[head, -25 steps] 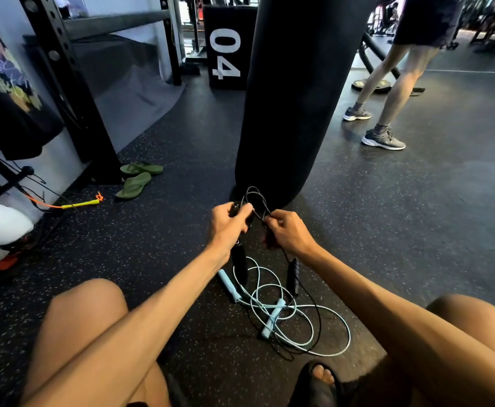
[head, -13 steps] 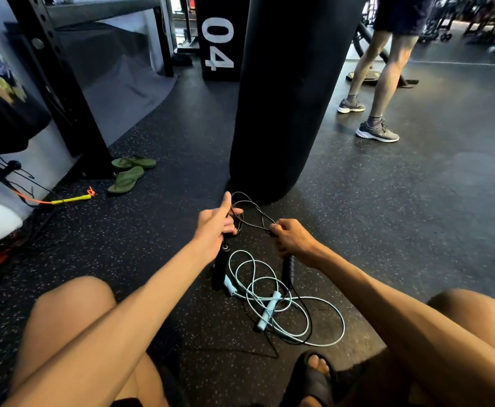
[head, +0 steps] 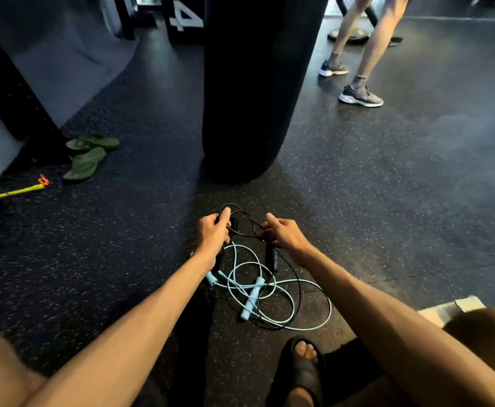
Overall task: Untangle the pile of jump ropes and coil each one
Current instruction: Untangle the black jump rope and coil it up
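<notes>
The punching bag (head: 258,83) hangs just beyond my hands, and loops thrown wide could swing against it. A passer-by (head: 358,54) stands behind it, well apart from me, and is no trouble unless a loose end whips out.

The likelier fault is nearer. The light blue rope (head: 281,315) lies in slack rings on the floor (head: 387,201) between my knees, and the black rope (head: 247,220) runs down through those rings. If I pull upward now, the black cord could drag the blue one along and cinch the tangle tighter. The black handle (head: 271,258) dangling under my right hand (head: 287,235) could also snag a blue ring.

My left hand (head: 211,233) is curled round the black cord with one digit raised straight. Whether the other handle sits in that palm I cannot tell, as it is too dark there. My right thumb and fingers (head: 280,222) pinch the cord.

Against a second ago, my hands have drawn apart, so the black loops are stretched between them rather than bunched above. My view has tipped down, cutting the passer-by to legs and shoes.
</notes>
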The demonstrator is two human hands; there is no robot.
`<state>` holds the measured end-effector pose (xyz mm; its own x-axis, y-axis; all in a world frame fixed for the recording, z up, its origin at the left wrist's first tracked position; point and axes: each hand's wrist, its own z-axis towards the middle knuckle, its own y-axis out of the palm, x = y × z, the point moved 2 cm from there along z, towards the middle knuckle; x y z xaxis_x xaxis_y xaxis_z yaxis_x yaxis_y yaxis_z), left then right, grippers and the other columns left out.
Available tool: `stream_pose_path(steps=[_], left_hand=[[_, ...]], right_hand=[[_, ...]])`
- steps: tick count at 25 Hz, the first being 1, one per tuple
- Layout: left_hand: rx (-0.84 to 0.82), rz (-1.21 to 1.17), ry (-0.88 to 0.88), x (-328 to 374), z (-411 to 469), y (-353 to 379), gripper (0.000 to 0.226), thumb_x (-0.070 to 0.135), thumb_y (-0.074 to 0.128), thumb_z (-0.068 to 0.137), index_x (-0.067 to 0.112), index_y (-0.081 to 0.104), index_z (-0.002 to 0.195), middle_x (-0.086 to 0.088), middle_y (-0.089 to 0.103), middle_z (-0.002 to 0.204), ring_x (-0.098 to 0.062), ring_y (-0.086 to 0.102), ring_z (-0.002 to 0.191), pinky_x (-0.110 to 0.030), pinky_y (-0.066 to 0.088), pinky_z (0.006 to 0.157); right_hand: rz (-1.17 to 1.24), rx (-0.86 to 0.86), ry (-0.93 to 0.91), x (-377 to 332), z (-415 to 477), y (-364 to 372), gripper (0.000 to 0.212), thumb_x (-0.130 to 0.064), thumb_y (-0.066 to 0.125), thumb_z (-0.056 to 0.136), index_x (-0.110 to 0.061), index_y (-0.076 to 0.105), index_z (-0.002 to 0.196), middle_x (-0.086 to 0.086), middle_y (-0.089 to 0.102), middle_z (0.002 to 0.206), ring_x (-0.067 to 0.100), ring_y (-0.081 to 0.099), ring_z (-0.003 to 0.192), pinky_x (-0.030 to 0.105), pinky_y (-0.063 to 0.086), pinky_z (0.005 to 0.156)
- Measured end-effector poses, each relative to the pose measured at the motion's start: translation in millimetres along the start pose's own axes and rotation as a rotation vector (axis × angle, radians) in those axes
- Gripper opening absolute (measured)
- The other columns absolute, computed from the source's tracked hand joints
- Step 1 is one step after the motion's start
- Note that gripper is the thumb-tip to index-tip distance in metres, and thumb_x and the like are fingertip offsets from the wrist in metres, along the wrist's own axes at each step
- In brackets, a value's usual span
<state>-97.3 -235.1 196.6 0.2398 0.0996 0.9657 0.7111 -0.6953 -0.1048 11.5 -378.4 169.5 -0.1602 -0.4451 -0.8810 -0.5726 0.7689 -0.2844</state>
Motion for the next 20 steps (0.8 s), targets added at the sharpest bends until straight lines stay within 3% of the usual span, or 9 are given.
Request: stream_pose_path(steps=[2,5,7,9,11,14,17,20], left_hand=[[0.009,0.092,-0.014,-21.1,20.5,10.1,0.04,0.033,0.058,0.096,0.01,0.053,0.063,0.007,0.041,0.041,-0.007,0.039,0.037,-0.032,0.041,0.053],[0.028,0.162,-0.056,-48.8,49.5,18.0,0.039,0.034,0.056,0.096,0.009,0.054,0.066,0.002,0.044,0.046,-0.013,0.041,0.041,-0.032,0.041,0.055],[0.022,0.192,-0.082,-66.0,66.1,21.3,0.038,0.034,0.055,0.097,0.008,0.055,0.069,0.0,0.044,0.049,-0.014,0.042,0.044,-0.03,0.04,0.054],[0.009,0.23,-0.104,-79.2,75.7,21.9,0.037,0.035,0.055,0.097,0.008,0.056,0.071,-0.001,0.044,0.051,-0.015,0.043,0.046,-0.03,0.039,0.054],[0.0,0.268,-0.123,-93.0,86.9,23.0,0.037,0.036,0.054,0.097,0.008,0.056,0.072,-0.001,0.045,0.053,-0.014,0.044,0.047,-0.03,0.039,0.054],[-0.013,0.287,-0.145,-104.5,101.4,26.3,0.037,0.037,0.055,0.096,0.009,0.057,0.072,0.001,0.043,0.049,-0.012,0.042,0.044,-0.029,0.037,0.051],[-0.032,0.256,-0.131,-106.9,112.6,32.9,0.037,0.035,0.056,0.095,0.009,0.054,0.068,0.003,0.041,0.046,-0.006,0.037,0.036,-0.03,0.038,0.052],[-0.055,0.247,-0.128,-109.4,119.0,35.9,0.038,0.036,0.056,0.095,0.011,0.053,0.067,0.007,0.039,0.042,-0.006,0.037,0.034,-0.033,0.039,0.055]], right_hand=[[-0.139,0.134,0.052,33.1,30.1,-13.4,0.049,-0.046,0.045,0.095,-0.005,0.069,0.083,0.014,0.074,0.089,0.027,0.069,0.083,0.034,0.052,0.076],[-0.335,0.248,0.167,85.9,67.7,-30.9,0.029,-0.019,0.048,0.091,0.001,0.068,0.085,0.019,0.072,0.091,0.033,0.067,0.088,0.031,0.045,0.071],[-0.409,0.252,0.248,115.7,88.6,-32.4,0.022,-0.013,0.048,0.089,0.003,0.061,0.079,0.02,0.066,0.087,0.031,0.064,0.084,0.031,0.042,0.069],[-0.46,0.218,0.297,140.8,106.8,-26.1,0.021,-0.017,0.052,0.088,0.001,0.058,0.08,0.02,0.064,0.087,0.03,0.063,0.082,0.03,0.041,0.067],[-0.458,0.17,0.331,163.1,126.8,-12.6,0.033,-0.03,0.058,0.087,0.002,0.061,0.089,0.017,0.067,0.092,0.029,0.065,0.083,0.03,0.043,0.066],[-0.48,0.123,0.384,188.3,146.0,8.0,0.052,-0.047,0.067,0.083,-0.003,0.06,0.108,0.014,0.068,0.109,0.032,0.066,0.099,0.036,0.052,0.077],[-0.497,0.156,0.407,193.7,154.4,20.0,0.056,-0.043,0.07,0.082,-0.003,0.053,0.118,0.017,0.064,0.119,0.036,0.063,0.11,0.044,0.052,0.091],[-0.55,0.099,0.38,185.9,163.7,24.7,0.045,-0.034,0.064,0.087,0.001,0.057,0.115,0.02,0.065,0.118,0.036,0.063,0.107,0.037,0.05,0.085]])
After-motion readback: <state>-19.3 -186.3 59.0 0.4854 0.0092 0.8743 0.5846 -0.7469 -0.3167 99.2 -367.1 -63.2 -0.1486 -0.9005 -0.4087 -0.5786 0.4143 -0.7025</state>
